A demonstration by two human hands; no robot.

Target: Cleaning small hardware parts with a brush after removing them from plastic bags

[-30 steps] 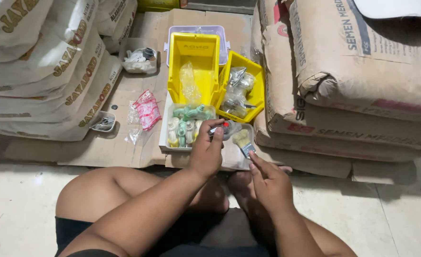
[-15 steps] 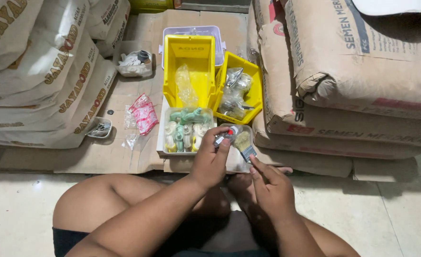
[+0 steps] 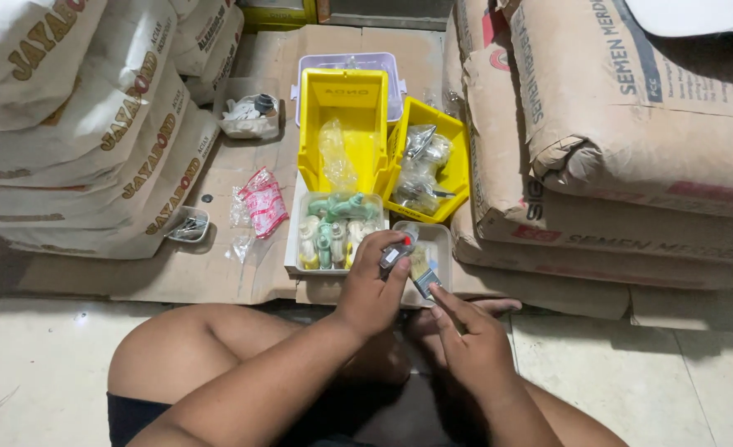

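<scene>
Since half a second earlier, both hands had drawn closer: left hand (image 3: 372,290) pinched a small grey-and-red part (image 3: 394,251), right hand (image 3: 464,335) pinched a paintbrush (image 3: 423,273) just beside it, above the clear tray (image 3: 443,240). Yellow bins (image 3: 342,95) stood behind; a red-and-white packet (image 3: 264,199) lay on the cardboard's (image 3: 217,265) left part.

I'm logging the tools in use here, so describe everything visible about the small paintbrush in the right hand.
The paintbrush is small and flat, with pale yellowish bristles, a shiny metal band below them, and a handle hidden inside the right hand. It is tilted, bristles pointing up and away from the person, over the clear tray on the cardboard. The bristles sit against a small grey part with a red spot pinched in the left hand. The bristles look dry and slightly splayed; wear is too small to judge.
</scene>
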